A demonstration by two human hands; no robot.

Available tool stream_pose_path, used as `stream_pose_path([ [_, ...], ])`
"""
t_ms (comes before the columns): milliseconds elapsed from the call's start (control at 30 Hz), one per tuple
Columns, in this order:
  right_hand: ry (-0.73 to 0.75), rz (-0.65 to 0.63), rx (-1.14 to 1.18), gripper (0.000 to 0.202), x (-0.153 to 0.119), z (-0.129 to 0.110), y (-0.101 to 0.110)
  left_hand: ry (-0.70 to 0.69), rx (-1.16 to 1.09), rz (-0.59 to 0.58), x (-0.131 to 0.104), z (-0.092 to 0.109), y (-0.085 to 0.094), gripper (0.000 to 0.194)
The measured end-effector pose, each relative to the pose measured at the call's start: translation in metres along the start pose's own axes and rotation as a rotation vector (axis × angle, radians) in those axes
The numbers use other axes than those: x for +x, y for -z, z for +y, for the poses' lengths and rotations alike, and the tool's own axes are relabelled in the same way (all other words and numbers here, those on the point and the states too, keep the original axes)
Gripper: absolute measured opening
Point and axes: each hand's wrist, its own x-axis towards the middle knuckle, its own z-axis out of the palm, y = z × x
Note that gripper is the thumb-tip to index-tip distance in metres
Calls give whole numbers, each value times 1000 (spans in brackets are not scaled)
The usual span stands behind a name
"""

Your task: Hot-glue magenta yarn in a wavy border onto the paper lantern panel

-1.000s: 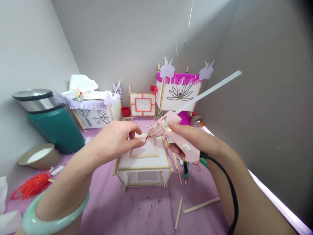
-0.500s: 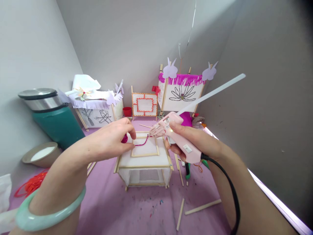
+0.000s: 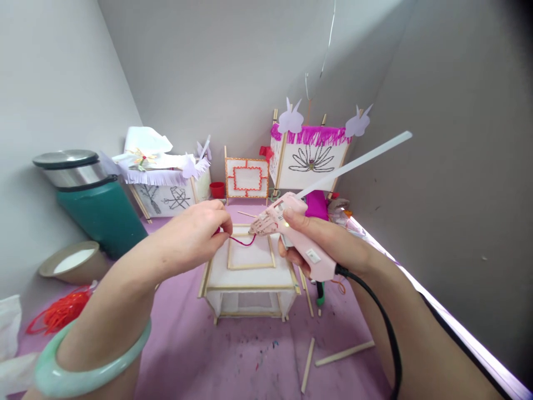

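Observation:
My right hand (image 3: 306,233) is wrapped round a pink hot glue gun (image 3: 310,253), with a long white glue stick (image 3: 358,162) jutting from its back. The gun's nozzle points left, over the top of a small white box frame (image 3: 254,283) edged with wooden sticks. My left hand (image 3: 204,230) pinches a dark magenta cord (image 3: 244,243), which sags from the fingertips toward the spot below the nozzle. On the box top lies a rectangle of thin sticks (image 3: 252,266), and the cord hangs over its far left part.
Loose wooden sticks (image 3: 345,353) lie at the front right of the purple table (image 3: 183,344). A green bottle (image 3: 97,205), a bowl (image 3: 54,261) and red cord (image 3: 62,312) stand or lie at left. Decorated lanterns (image 3: 312,161) and a small screen (image 3: 246,179) stand behind.
My left fingers have closed together on the cord. The glue gun has shifted slightly left, and the box frame has moved a little to the right in view.

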Motion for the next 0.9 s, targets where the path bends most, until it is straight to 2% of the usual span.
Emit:
stream_pose_path([
  [367,-15,4,-44,57,2,0,-2,56,-27,58,0,1,-5,24],
  [500,-9,9,-57,58,1,1,-2,34,-5,70,0,0,-6,32],
  [900,-1,13,-132,58,1,3,1,12,48,98,2,-1,-7,32],
])
